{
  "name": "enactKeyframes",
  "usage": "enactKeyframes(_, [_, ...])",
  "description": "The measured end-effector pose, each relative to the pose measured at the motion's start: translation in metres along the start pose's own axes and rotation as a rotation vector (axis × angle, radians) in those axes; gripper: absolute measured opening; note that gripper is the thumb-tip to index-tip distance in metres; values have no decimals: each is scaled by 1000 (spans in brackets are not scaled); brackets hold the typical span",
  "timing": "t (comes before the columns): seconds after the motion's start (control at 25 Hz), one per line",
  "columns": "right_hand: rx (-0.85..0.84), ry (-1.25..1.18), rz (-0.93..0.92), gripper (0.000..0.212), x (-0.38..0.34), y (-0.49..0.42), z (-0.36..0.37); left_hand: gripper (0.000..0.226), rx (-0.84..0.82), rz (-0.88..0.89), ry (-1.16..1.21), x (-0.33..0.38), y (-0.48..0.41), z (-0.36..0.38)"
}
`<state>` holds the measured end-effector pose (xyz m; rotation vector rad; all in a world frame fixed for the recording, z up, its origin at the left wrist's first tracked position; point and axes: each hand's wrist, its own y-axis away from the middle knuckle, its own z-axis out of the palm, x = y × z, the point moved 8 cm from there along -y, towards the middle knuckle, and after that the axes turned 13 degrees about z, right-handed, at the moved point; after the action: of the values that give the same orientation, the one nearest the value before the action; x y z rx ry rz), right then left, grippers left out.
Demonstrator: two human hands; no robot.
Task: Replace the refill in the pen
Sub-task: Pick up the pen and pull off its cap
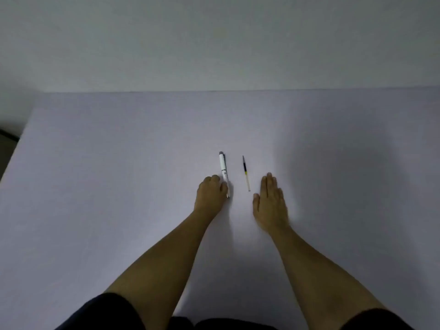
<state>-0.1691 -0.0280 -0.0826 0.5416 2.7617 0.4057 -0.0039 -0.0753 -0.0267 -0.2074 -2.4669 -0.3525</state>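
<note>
I see the pen (pixel 224 173) lying on the desk (pixel 119 186), white with a grey cap end pointing away from me. My left hand (pixel 210 192) sits at its near end, fingers curled, thumb side touching the barrel; I cannot tell whether it is pinching the pen or only resting against it. The refill (pixel 246 173) lies just right of the pen, roughly parallel, apart from both hands. My right hand (pixel 270 200) lies flat, palm down, fingers together, near the refill's close end without touching it.
</note>
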Motion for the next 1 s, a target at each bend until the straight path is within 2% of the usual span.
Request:
enactKeyframes(0.12, [112,-45,23,62,4,-2,-2,28,68,-81,15,-8,-21,3])
enactKeyframes(0.28, [147,-36,1,60,4,-2,1,27,86,-156,11,-14,-37,13])
enactKeyframes(0.44, [105,1,9,61,4,-5,6,23,62,-232,47,-16,-44,16])
enactKeyframes(0.56, [39,-25,1,68,3,-7,2,25,67,-217,65,-20,-39,9])
enactKeyframes(0.68, [-43,-268,40,59,3,-8,-20,22,85,-111,52,-17,-28,-19])
enactKeyframes(0.84, [-60,-715,134,33,-13,-5,-80,20,-26,96,13,-3,-1,-55])
enactKeyframes(1.0, [-220,-831,55,24,-52,15,-106,16,-71,299,11,18,29,-72])
